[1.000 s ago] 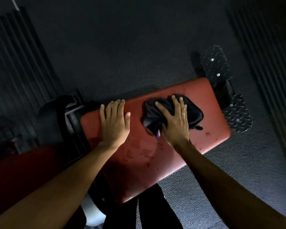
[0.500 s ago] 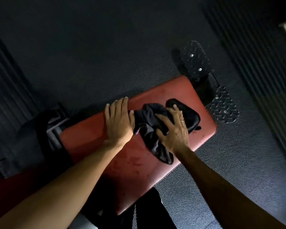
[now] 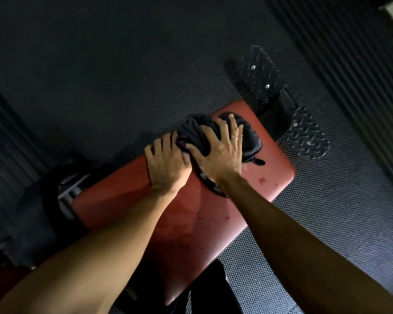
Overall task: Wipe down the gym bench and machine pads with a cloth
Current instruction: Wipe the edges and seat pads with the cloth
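A red padded gym bench runs diagonally through the head view, with dark spots on its surface. A black cloth lies bunched in a heap near the pad's far end. My right hand lies over the heap with its fingers spread and curved round it, a ring on one finger. My left hand is pressed against the heap's left side, its fingers curled into the cloth's edge. The two hands touch each other. Part of the cloth is hidden under my palms.
Two black diamond-plate foot plates sit just past the bench's far end. The bench's dark metal frame shows at the left. Black textured rubber flooring surrounds everything. My dark trouser legs are below the pad.
The cloth went from spread flat under my right hand to a tight heap. My left hand slid right along the pad and joined the right hand on it.
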`<act>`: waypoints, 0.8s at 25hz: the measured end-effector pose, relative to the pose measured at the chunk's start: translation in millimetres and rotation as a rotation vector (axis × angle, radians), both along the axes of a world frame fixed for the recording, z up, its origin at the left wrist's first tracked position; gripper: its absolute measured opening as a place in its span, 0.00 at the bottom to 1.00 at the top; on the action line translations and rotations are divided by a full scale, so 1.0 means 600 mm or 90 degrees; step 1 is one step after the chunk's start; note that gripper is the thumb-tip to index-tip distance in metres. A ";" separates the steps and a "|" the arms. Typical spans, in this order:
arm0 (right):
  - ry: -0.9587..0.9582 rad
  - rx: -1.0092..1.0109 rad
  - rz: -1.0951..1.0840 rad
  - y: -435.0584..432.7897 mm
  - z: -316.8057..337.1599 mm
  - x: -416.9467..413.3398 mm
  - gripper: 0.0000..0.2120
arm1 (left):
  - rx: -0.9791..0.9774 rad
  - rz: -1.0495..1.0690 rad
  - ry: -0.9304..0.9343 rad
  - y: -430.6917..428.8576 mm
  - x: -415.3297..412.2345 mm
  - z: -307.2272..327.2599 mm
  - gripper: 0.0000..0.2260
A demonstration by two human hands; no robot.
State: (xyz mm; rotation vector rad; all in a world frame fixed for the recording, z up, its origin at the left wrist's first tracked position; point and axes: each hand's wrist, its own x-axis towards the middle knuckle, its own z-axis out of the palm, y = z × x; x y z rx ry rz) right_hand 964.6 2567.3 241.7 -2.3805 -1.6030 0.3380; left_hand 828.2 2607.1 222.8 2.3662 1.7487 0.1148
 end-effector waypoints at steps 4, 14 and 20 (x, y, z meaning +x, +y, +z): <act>-0.034 0.019 -0.077 0.071 -0.010 0.033 0.24 | 0.007 0.003 0.017 -0.002 0.003 0.002 0.19; 0.023 0.061 -0.152 -0.073 -0.005 0.058 0.27 | -0.034 -0.004 0.024 0.000 0.005 0.007 0.19; 0.052 0.070 -0.113 0.056 0.002 0.078 0.28 | -0.035 -0.044 -0.026 0.024 0.062 0.022 0.20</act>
